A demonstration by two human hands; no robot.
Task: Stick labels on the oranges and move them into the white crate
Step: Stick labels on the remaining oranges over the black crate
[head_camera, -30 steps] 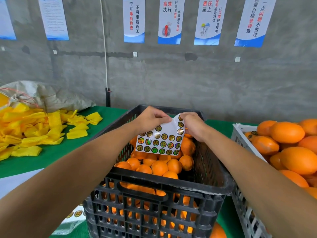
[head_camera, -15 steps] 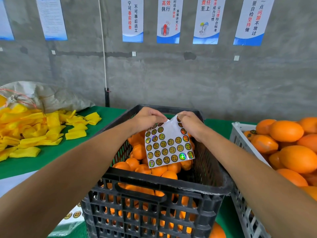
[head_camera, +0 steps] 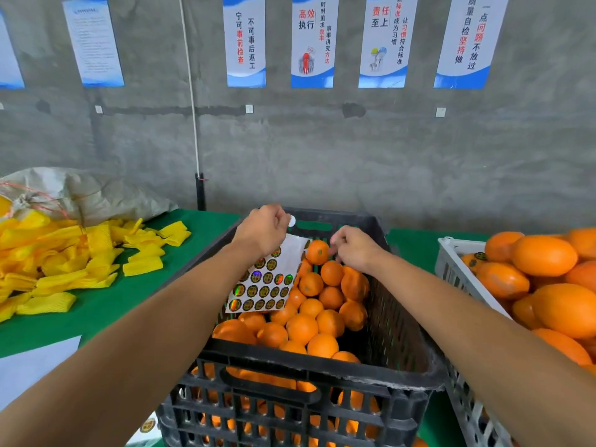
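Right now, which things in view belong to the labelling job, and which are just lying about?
Job:
- label sheet, held by left hand
- right hand reaching toward oranges
- black crate of unlabelled oranges
- white crate of labelled oranges

Lying about:
- yellow foam sleeves
- grey sack
- wall posters

A green-covered worktop [head_camera: 206,233] carries a black crate [head_camera: 290,382] at 6 o'clock, a white crate [head_camera: 451,269] at 3, and yellow foam sleeves [head_camera: 64,262] and a grey sack [head_camera: 96,195] at 9.
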